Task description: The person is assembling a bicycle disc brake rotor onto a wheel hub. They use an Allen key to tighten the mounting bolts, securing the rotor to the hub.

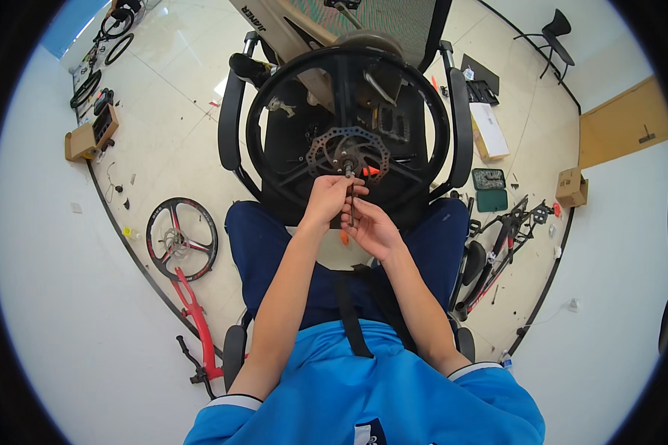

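A black three-spoke bicycle wheel (255, 144) with a drilled disc brake rotor (321, 150) lies before me on a black office chair seat. Its hub axle (348, 167) points toward me. My left hand (329, 200) pinches at the axle's near end, around the upper part of a slim dark metal tool (352, 211); its fingers partly hide the contact. Just right and below, my right hand (375, 231) has its fingers curled about the tool's lower part. The tool's exact kind is not clear.
A pale bicycle frame (304, 55) and a pedal (391, 122) sit beyond the rotor. Chair armrests (462, 141) flank the wheel. On the floor lie another wheel (182, 239), a red fork (199, 311), a dark bicycle frame (501, 256), a green case (491, 200) and cardboard boxes (571, 188).
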{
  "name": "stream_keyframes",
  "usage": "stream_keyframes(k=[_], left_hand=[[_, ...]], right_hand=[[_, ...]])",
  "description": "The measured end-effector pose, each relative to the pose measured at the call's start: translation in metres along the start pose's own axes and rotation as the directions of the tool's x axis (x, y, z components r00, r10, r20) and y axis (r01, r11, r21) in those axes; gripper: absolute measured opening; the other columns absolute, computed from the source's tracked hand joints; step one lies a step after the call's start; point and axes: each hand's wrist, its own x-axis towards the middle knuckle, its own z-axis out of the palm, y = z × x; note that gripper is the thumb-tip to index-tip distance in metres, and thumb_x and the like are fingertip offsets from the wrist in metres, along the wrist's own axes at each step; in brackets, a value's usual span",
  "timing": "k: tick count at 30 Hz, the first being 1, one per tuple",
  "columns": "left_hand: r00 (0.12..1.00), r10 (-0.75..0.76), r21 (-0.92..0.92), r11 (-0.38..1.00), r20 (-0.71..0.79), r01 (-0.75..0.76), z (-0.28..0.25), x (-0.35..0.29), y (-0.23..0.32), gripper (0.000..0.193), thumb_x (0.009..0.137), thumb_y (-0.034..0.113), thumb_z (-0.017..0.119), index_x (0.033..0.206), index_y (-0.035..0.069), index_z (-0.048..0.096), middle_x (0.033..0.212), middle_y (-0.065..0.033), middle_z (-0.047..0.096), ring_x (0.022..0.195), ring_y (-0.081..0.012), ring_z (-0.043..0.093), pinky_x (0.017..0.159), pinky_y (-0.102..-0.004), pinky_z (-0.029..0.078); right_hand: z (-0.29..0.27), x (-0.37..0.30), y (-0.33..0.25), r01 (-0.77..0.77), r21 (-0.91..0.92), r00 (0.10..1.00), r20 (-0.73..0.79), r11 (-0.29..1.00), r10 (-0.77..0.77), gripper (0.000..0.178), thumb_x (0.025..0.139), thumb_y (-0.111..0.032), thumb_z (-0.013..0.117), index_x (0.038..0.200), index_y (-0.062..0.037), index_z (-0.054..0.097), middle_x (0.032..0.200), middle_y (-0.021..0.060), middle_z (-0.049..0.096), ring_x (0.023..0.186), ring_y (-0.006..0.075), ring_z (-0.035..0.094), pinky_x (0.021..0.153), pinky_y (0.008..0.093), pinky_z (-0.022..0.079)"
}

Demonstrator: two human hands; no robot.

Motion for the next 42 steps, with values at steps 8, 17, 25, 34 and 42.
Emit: stream_keyframes(k=[8, 17, 25, 34, 42], left_hand=[[0.977, 0.148, 0.175, 0.977, -0.152, -0.121, 0.004, -0.004, 0.002, 0.025, 0.089, 0.019, 0.071, 0.079, -0.004, 0.070, 0.072, -0.0061, 0.068, 0.056, -0.0108, 0.059, 0.051, -0.0245, 0.047], [0.995, 0.025, -0.088, 0.996, -0.098, -0.034, 0.006, -0.007, -0.003, 0.027, 0.094, 0.022, 0.066, 0.093, -0.005, 0.069, 0.081, -0.0073, 0.067, 0.054, -0.0102, 0.057, 0.045, -0.0251, 0.044], [0.984, 0.125, -0.080, 0.987, -0.128, -0.136, 0.005, 0.004, -0.014, 0.029, 0.092, 0.025, 0.069, 0.092, -0.004, 0.070, 0.080, -0.0072, 0.068, 0.062, -0.0081, 0.057, 0.055, -0.0225, 0.046], [0.960, 0.127, -0.087, 0.984, -0.250, -0.153, 0.008, 0.008, -0.011, 0.023, 0.085, 0.019, 0.076, 0.080, -0.003, 0.069, 0.074, -0.0073, 0.068, 0.061, -0.0116, 0.062, 0.054, -0.0227, 0.047], [0.981, -0.027, -0.296, 0.955, -0.192, -0.031, 0.013, 0.001, -0.010, 0.020, 0.085, 0.015, 0.072, 0.092, -0.003, 0.067, 0.083, -0.0097, 0.069, 0.069, -0.0169, 0.067, 0.057, -0.0255, 0.052]], right_hand=[[-0.010, 0.017, 0.014, 0.000, 0.034, 0.999, -0.047, 0.999, 0.002, 0.016, 0.095, -0.022, 0.064, 0.104, -0.0087, 0.063, 0.089, -0.0004, 0.063, 0.081, 0.0103, 0.059, 0.075, 0.0266, 0.049], [0.009, -0.010, 0.000, -0.081, 0.030, 0.996, 0.023, 0.996, 0.081, 0.030, 0.101, -0.021, 0.052, 0.116, 0.0036, 0.059, 0.105, 0.0119, 0.067, 0.091, 0.0199, 0.065, 0.086, 0.0340, 0.053], [-0.014, -0.008, -0.008, -0.026, 0.003, 0.990, 0.138, 1.000, 0.025, 0.029, 0.100, -0.018, 0.053, 0.112, 0.0059, 0.063, 0.097, 0.0148, 0.071, 0.086, 0.0225, 0.070, 0.088, 0.0376, 0.055], [0.001, 0.000, -0.006, -0.040, -0.016, 0.997, -0.069, 0.999, 0.039, 0.021, 0.097, -0.021, 0.060, 0.088, -0.0024, 0.066, 0.070, 0.0046, 0.065, 0.071, 0.0190, 0.068, 0.089, 0.0410, 0.054], [-0.002, -0.007, -0.004, -0.034, -0.087, 0.999, -0.015, 0.996, 0.033, 0.015, 0.095, -0.018, 0.064, 0.091, -0.0035, 0.064, 0.072, 0.0039, 0.065, 0.069, 0.0141, 0.066, 0.082, 0.0365, 0.057]])
